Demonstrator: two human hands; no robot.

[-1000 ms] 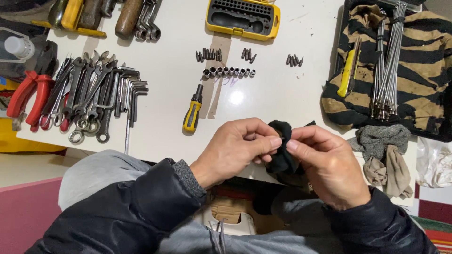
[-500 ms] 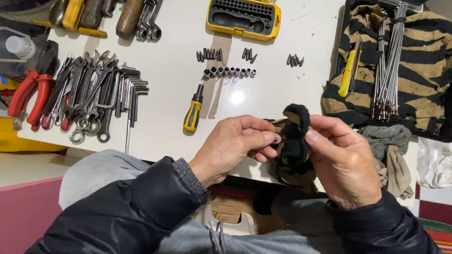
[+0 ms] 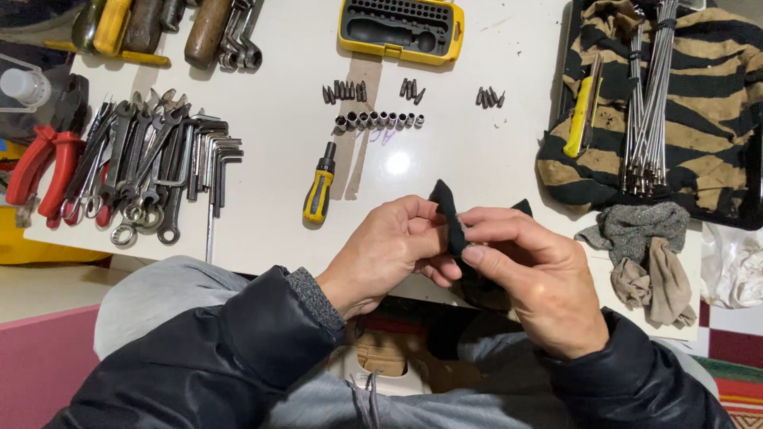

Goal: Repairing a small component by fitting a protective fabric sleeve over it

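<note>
Here, nearest the viewer, the left hand [image 3: 389, 254] and the right hand [image 3: 540, 274] meet just over the near edge of the white table [image 3: 493, 159], both pinching a small black cloth [image 3: 455, 222] between thumb and fingertips. The left fingers are curled closed on one fold; the right thumb and forefinger press the cloth from the other side. Whether some small part lies wrapped inside cannot be told. The step in hand appears to be rubbing or wiping with the cloth; a further move would call for a steady pinch from one hand while the other turns or draws the fabric.

Just beyond the hands lies a yellow-handled screwdriver [image 3: 319, 187], then a row of sockets [image 3: 380, 121] with loose driver bits [image 3: 345, 91] behind it. Left of these lie spanners [image 3: 139, 167], hex keys [image 3: 214, 163] and red-handled pliers [image 3: 44, 171]. To the right, grey rags [image 3: 644, 246] lie beside a striped cloth [image 3: 699, 135] bearing long thin rods [image 3: 648, 95]. Farthest, a yellow bit case [image 3: 401, 30] stands open.
</note>
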